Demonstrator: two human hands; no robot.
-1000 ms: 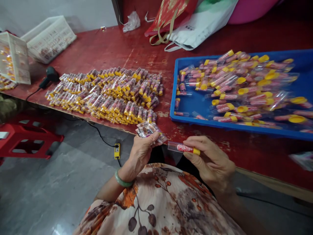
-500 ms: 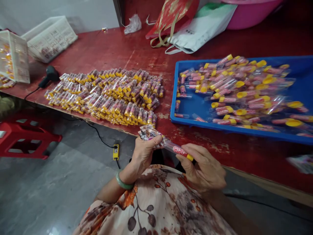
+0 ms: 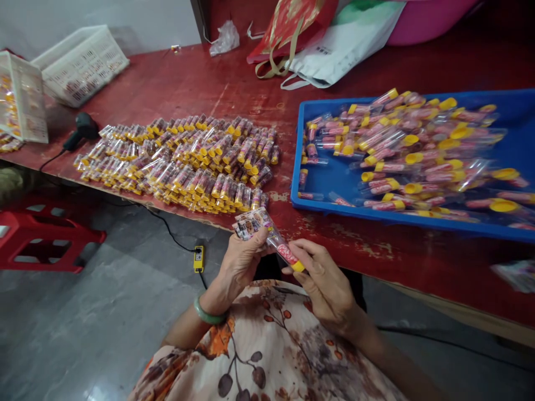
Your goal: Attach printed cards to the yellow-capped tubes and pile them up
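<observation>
Cylindrical tube (image 3: 288, 254) moved leftward, glossy film (image 3: 253, 221)

A scuffed red table (image 3: 188, 83) carries piled yellow-ended tubes (image 3: 188, 161), a blue tray (image 3: 324, 181) and a white basket (image 3: 83, 69).

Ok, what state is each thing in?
Left hand: closed on printed sleeves
Right hand: pinching tube near yellow end
Tube: overlapping sleeves, insertion unclear
Blue tray: holding loose tubes
Piled tubes: stacked in rows
Hair dryer: lying down
Yellow socket: plug inserted
Red stool: upright
</observation>
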